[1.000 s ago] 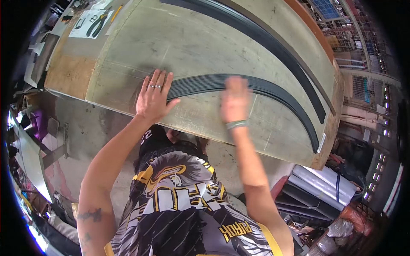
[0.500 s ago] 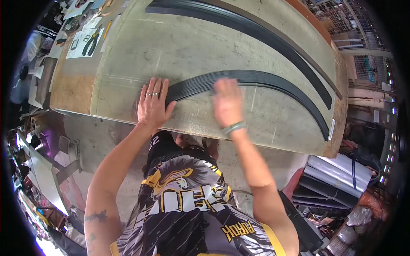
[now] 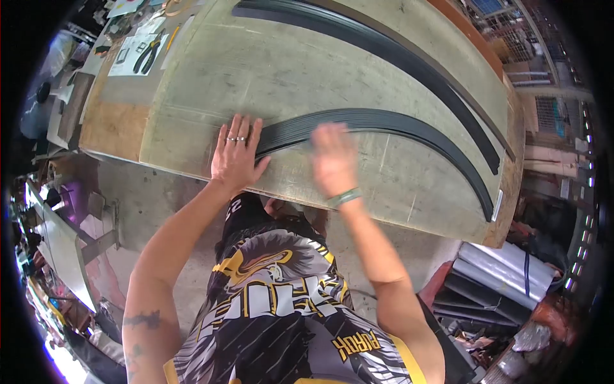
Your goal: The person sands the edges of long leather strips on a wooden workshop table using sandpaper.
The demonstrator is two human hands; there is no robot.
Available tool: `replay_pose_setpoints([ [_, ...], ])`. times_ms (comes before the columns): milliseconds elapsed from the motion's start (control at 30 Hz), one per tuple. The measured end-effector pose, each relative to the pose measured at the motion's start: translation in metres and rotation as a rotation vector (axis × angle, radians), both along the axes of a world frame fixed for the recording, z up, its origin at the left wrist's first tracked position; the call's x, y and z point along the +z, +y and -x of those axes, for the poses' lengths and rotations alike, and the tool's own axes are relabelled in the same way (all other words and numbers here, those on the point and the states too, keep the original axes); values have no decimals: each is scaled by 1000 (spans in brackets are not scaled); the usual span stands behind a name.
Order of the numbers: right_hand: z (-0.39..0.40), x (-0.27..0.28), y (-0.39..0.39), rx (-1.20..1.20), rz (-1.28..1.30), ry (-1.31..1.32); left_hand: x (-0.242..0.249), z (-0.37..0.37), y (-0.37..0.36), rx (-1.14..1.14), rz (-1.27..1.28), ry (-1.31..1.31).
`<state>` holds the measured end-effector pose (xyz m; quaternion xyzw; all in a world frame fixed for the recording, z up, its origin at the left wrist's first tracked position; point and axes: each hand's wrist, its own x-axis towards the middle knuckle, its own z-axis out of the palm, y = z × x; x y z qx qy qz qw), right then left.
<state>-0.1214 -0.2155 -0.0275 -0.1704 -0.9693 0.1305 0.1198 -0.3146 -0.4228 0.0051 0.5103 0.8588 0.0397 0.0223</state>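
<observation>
A curved bundle of thin dark grey strips [image 3: 409, 125] lies along the near side of the worktable [image 3: 288, 73]. My left hand [image 3: 236, 157], with rings on it, rests flat over the bundle's left end, fingers stretched out, and hides that end. Over the near edge of the same strips is my right hand [image 3: 334, 160], smeared by motion. Its fingers are too blurred to make out, and whether it presses on the strips cannot be seen. Farther back lies a second curved bundle of dark strips [image 3: 384, 52].
Black-handled pliers [image 3: 147, 57] lie on white paper at the table's left, beside a yellow pencil [image 3: 173, 38]. Rolled sheets [image 3: 505, 272] are stacked below the right corner. A white panel [image 3: 61, 237] stands on the floor at left.
My right hand has shifted slightly left along the strips. My left hand keeps its place on the bundle's end. The whole view has tilted a little.
</observation>
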Motion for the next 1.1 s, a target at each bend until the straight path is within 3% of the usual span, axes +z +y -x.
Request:
replay_pose_setpoints([
  [67, -31, 0, 98, -338, -222, -9, 5, -2, 1, 27, 68, -20],
  [100, -54, -23, 153, -452, -143, 125, 5, -2, 0, 23, 52, -19],
  [133, -61, -7, 180, -643, -100, 9, 5, -1, 0, 22, 31, -17],
  [233, -25, 6, 172, -902, 176, -40, 0, -1, -5, 26, -8, -23],
  [300, 16, -18, 68, -542, -177, 168, -7, 2, 0, 36, -27, -24],
  [333, 31, -16, 16, -404, -79, 231, -7, 1, 3, 45, -27, -29],
  [367, 32, -17, -27, -235, -20, 156, -5, -1, 4, 55, -23, -33],
  [467, 7, 22, -22, 92, -7, -230, -4, -1, 1, 39, -20, -31],
  [500, -7, 8, 16, -46, -21, 29, -3, -1, 0, 37, -24, -30],
  [567, -45, -3, 118, -405, -208, -30, -4, -3, -2, 28, -13, -24],
  [667, -81, -16, 219, -874, -127, -8, 1, 1, -1, 6, 0, -40],
  [733, -49, -10, 188, -843, 220, -5, 1, -7, -5, -6, 35, -53],
  [767, -14, -5, 119, -755, -91, 6, 0, -6, -3, -4, 48, -39],
  [800, 9, -14, 65, -613, -138, 154, -2, -4, -1, 1, 61, -24],
  [867, 32, -9, -30, -242, 0, 175, -9, -6, -3, -23, 18, 1],
  [967, 6, 4, -28, 130, -4, -49, -10, -6, -5, -57, 5, 31],
  [1067, -39, -6, 101, -353, -242, -16, -12, -12, -9, -52, -11, 37],
  [1100, -56, -6, 145, -515, -153, 7, -11, -12, -8, -49, 7, 36],
])
